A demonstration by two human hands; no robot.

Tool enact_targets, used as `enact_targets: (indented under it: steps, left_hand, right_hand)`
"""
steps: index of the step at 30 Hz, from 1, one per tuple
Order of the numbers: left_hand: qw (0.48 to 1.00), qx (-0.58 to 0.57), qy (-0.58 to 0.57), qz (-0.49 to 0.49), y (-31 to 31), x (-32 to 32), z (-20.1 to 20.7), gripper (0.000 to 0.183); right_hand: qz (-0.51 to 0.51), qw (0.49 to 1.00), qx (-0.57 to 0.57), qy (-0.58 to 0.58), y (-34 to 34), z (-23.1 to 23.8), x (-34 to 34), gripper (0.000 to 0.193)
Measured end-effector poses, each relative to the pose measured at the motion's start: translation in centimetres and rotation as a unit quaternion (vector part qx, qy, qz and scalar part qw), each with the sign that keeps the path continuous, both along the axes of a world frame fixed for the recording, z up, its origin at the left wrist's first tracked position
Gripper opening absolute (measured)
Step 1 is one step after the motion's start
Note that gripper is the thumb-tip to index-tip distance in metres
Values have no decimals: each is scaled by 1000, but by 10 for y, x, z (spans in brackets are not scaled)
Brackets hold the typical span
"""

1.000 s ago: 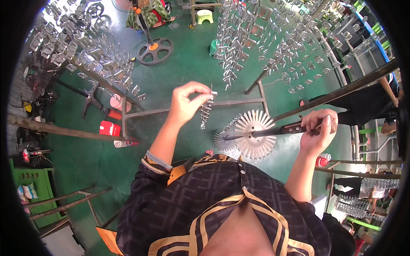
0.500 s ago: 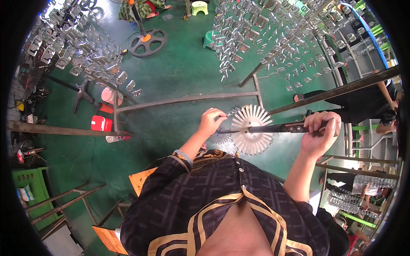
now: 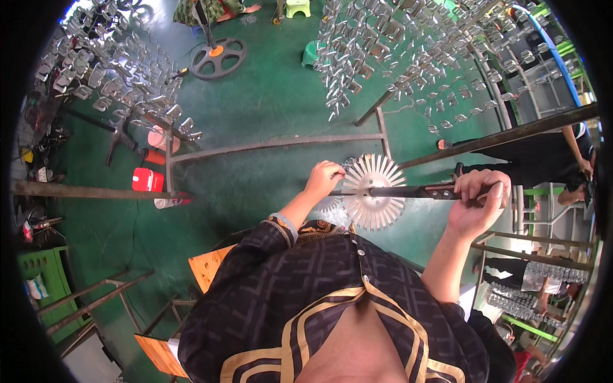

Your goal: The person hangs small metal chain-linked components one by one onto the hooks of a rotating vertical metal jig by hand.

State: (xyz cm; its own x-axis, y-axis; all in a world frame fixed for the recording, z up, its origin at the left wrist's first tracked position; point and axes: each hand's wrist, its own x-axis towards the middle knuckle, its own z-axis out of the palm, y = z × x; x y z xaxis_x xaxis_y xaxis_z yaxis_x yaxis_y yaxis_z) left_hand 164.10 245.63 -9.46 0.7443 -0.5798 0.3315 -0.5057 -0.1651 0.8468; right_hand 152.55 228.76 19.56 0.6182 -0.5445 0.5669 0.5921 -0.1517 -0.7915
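My right hand (image 3: 477,199) is wrapped round the end of a dark handle (image 3: 428,192). From it a rod runs left through the middle of a round metal disc (image 3: 377,207) with many narrow slotted teeth at its rim. A smaller toothed disc (image 3: 329,203) shows in part behind the rod's left end. My left hand (image 3: 324,179) is at the big disc's upper left edge, thumb and fingers pinched together. Small shiny metal bits (image 3: 350,165) lie between these fingertips and the teeth; what the fingers hold is too small to make out.
Strings of metal clips (image 3: 364,51) hang at both upper sides. A metal frame (image 3: 281,143) crosses ahead of me. Beyond stands a round black base (image 3: 218,60). A red box (image 3: 147,180) is at left. A person in dark clothes (image 3: 530,159) stands at right.
My left hand has shifted slightly right, closer to the disc, and its fingers have curled in more. My right hand keeps its grip on the handle.
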Motion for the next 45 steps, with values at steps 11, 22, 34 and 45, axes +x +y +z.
enact_targets:
  steps: [11,22,34,45]
  left_hand:
    - [996,44,63,-39,1,7,4,12]
    - [997,27,-23,-66,45,86,213,10]
    - [930,-246,-272,27,30,133,488,9]
    - [835,-483,-228,134,32,189,588,9]
  right_hand:
    - [8,1000,7,-7,0,-3,-1,23]
    - [-33,999,31,15,3,3,2,29]
    - [-44,994,95,7,2,6,0,26]
    - [-79,992,102,-7,2,4,-12,28]
